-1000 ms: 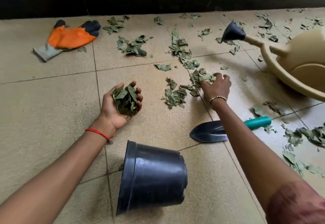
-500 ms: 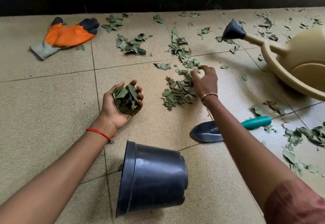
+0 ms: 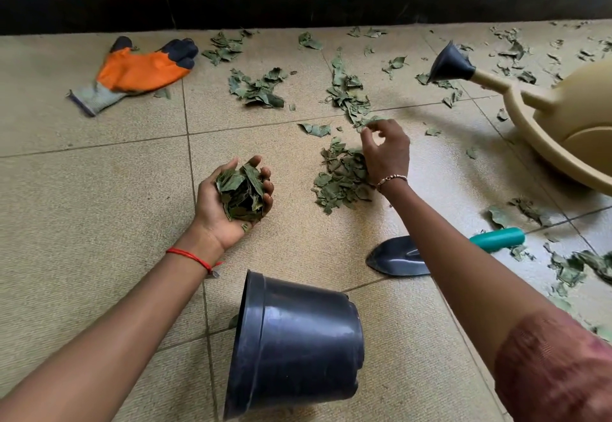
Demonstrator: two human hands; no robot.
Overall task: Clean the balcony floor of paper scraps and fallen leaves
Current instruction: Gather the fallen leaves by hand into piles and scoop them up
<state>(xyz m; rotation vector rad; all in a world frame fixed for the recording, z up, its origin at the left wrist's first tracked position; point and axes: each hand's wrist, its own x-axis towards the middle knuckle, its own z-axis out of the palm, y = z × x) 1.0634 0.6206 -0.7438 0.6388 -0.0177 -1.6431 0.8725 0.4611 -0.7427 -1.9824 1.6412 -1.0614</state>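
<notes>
Now, leaves in both hands

Palm up, the left hand [image 3: 231,204] is cupped around a handful of leaves [image 3: 240,193]. The right hand [image 3: 387,153] pinches leaf scraps [image 3: 354,108] on the floor [image 3: 99,189], just beyond a small heap [image 3: 341,178]. Near lies a black pot [image 3: 298,345] on its side.

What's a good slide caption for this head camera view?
Left hand cups gathered leaf scraps while right hand reaches for more beside a tipped black pot.

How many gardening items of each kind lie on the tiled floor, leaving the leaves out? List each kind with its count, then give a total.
orange glove: 1
beige watering can: 1
trowel: 1
black pot: 1
Total: 4
</notes>
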